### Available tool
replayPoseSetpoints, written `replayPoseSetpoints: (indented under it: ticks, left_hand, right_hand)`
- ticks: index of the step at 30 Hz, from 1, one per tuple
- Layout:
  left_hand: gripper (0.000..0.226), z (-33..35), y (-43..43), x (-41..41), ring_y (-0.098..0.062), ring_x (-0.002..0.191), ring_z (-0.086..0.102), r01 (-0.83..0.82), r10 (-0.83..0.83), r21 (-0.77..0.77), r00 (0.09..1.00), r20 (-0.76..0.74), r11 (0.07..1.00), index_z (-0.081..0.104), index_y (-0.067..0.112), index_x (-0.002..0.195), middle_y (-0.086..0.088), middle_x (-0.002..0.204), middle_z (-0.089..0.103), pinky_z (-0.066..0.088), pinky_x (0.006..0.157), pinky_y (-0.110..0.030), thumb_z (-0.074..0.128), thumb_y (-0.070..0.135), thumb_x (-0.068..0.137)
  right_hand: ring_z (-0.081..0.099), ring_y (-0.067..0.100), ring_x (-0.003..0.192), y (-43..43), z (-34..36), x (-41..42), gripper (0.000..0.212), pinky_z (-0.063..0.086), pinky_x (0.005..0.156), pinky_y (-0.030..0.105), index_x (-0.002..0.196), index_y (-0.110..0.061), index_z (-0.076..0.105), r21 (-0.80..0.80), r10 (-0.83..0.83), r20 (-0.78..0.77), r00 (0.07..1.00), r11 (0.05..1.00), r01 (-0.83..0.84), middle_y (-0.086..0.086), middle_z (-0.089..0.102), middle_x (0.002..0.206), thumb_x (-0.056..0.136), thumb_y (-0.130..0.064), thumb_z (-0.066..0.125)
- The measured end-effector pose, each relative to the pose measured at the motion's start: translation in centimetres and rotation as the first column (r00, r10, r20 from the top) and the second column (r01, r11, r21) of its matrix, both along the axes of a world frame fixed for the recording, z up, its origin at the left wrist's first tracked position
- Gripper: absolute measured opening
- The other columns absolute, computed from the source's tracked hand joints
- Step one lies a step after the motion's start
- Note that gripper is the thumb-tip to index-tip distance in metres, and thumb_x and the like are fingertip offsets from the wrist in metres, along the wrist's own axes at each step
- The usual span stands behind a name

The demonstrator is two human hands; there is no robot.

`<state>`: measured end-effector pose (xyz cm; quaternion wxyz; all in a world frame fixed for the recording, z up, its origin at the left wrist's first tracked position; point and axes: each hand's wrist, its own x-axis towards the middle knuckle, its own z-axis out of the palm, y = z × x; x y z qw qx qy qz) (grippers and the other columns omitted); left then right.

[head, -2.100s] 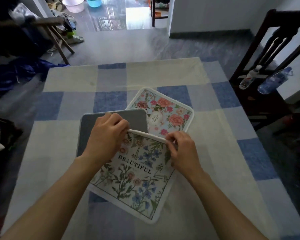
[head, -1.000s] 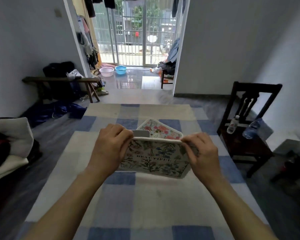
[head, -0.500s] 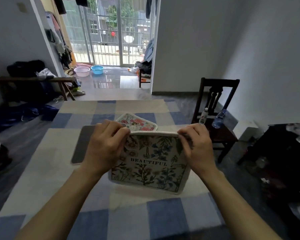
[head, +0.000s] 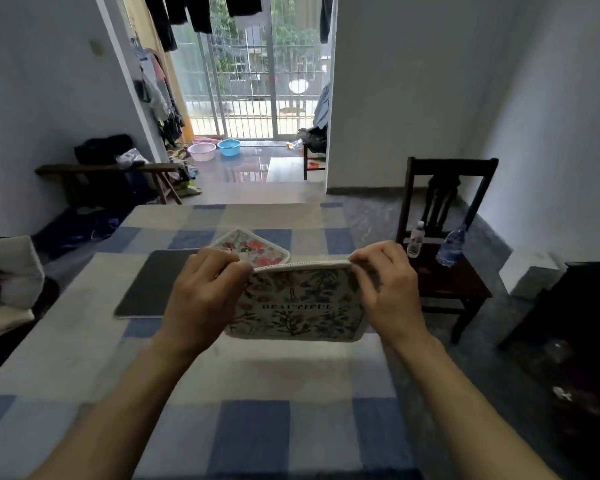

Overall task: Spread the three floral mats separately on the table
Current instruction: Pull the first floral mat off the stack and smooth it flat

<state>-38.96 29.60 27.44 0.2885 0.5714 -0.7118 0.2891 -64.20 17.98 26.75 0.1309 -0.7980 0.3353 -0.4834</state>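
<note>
Right of the held mat (head: 298,306), a chair (head: 451,284) bears two bottles (head: 415,239).

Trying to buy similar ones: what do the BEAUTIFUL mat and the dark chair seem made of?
The BEAUTIFUL mat is likely printed fabric, matte, with white stitched binding. It hangs limp where the left hand and right hand pinch its top edge. The chair looks like dark varnished wood, with a slatted back and a faint sheen on the seat.
</note>
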Motion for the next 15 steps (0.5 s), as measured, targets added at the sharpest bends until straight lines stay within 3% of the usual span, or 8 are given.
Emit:
replayPoseSetpoints:
  ticks: [11,15]
  left_hand:
    - [0.02,2.5,-5.1,-4.9,-0.028,0.082,0.054,-0.014,0.016,0.048,0.998,-0.059,0.999,0.067,0.005,0.097,-0.014,0.095,0.061,0.044,0.068,-0.04,0.057,0.021,0.092]
    - [0.024,2.2,-5.9,-5.9,-0.025,0.083,0.053,-0.048,0.051,0.032,0.993,-0.11,0.998,0.067,0.005,0.096,-0.013,0.094,0.061,0.042,0.07,-0.033,0.053,0.024,0.094]
  right_hand:
    - [0.056,0.012,0.089,-5.4,1.5,-4.4,0.009,0.052,0.08,0.036,0.091,-0.015,0.067,0.055,0.019,-0.003,1.0,0.998,-0.019,-0.004,0.055,0.093,0.089,-0.006,0.065]
    - [0.056,0.01,0.089,-7.5,1.5,-4.7,0.012,0.052,0.08,0.033,0.092,-0.017,0.067,0.03,0.067,-0.017,0.998,0.997,-0.066,-0.007,0.055,0.093,0.088,-0.006,0.066]
